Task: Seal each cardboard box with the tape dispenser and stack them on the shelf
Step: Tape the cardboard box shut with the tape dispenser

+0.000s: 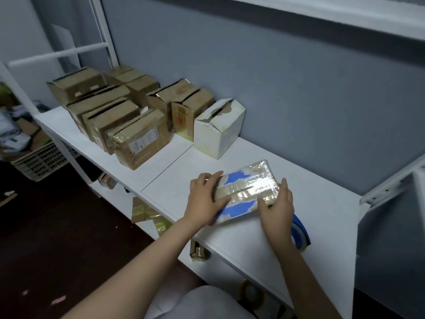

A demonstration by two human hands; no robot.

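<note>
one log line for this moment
left hand: grips taped box | right hand: grips taped box | tape dispenser: on shelf by right wrist

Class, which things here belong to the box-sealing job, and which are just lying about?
Job: flat blue-and-white taped box, gripped by left hand and right hand; blue tape dispenser; brown cardboard boxes; white cardboard box; white shelf.
Lying about: beige plastic crate; crumpled tape scraps.

Bare forearms to left hand [205, 196] & right hand [277, 203]; white garment [202, 302] at lap.
</note>
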